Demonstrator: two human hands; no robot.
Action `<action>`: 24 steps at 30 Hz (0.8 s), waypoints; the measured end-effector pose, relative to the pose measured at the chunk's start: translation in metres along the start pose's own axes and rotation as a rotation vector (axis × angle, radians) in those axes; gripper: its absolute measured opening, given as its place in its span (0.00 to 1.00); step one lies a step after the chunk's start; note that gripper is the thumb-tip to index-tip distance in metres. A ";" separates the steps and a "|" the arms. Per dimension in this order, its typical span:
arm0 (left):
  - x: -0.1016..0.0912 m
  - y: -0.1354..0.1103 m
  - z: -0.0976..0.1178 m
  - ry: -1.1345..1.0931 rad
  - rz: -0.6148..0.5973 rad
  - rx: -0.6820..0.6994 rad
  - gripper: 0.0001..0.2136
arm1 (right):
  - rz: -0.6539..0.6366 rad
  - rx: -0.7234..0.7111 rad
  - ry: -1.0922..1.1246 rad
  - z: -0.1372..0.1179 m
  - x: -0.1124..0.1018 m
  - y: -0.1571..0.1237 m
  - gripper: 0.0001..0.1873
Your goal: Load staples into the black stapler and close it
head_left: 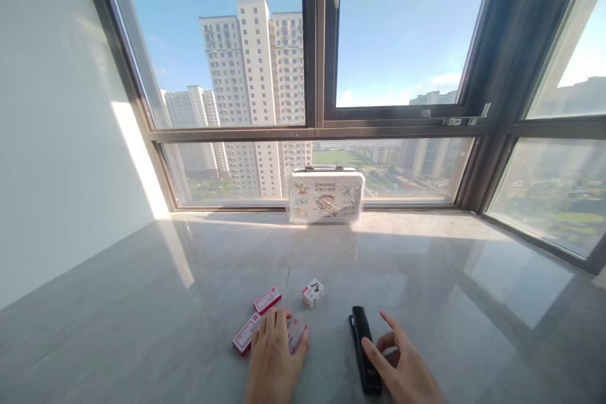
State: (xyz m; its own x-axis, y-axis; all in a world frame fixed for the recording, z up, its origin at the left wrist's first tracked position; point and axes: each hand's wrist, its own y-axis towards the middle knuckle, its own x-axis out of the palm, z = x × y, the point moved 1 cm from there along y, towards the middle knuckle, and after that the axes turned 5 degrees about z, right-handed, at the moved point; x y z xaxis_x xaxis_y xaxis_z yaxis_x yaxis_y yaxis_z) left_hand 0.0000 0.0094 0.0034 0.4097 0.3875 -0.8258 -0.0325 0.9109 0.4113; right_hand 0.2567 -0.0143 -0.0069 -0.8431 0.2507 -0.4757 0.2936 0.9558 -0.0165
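Observation:
My left hand (pixel 274 350) is curled over a small red-and-white box (pixel 297 332), its thumb along the right side and its fingers over the left part. Two slim red-and-white boxes lie just left of those fingers: one nearer me (pixel 246 333) and one farther off (pixel 267 299). A small white box (pixel 313 293) with a dark printed picture stands beyond the hand. The black stapler (pixel 363 348) lies lengthwise to the right. Beside it, my right hand (pixel 400 356) has thumb and index finger spread, the thumb tip at the stapler's right edge.
A white carry case (pixel 326 197) with cartoon prints, wrapped in clear film, stands against the window at the back. The grey marble-like surface (pixel 189 341) meets a white wall (pixel 57 139) on the left. Dark window frames (pixel 317 132) run along the back and right.

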 end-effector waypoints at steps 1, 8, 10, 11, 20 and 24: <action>-0.002 -0.002 0.000 -0.011 -0.047 0.004 0.13 | -0.002 -0.033 -0.011 -0.002 -0.002 0.004 0.41; -0.009 -0.011 0.013 -0.207 -0.359 0.273 0.25 | -0.126 -0.360 -0.061 -0.051 0.021 0.018 0.20; -0.007 -0.010 0.010 -0.225 -0.409 0.310 0.28 | -0.185 -0.401 -0.073 -0.066 0.036 0.015 0.20; -0.006 -0.009 0.008 -0.237 -0.418 0.323 0.30 | -0.195 -0.419 -0.088 -0.073 0.044 0.012 0.19; -0.014 -0.010 -0.010 -0.276 -0.377 0.305 0.31 | -0.052 -0.287 0.306 -0.091 0.065 0.016 0.15; -0.019 -0.011 -0.012 -0.251 -0.341 0.276 0.24 | 0.076 -0.015 0.881 -0.053 0.033 0.028 0.22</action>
State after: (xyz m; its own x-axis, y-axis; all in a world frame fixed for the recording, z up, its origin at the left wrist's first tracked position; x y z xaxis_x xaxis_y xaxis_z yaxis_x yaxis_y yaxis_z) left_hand -0.0186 -0.0066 0.0100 0.5626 -0.0030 -0.8267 0.3701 0.8951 0.2486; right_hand 0.2135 0.0283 0.0234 -0.8641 0.3352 0.3754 0.3625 0.9320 0.0023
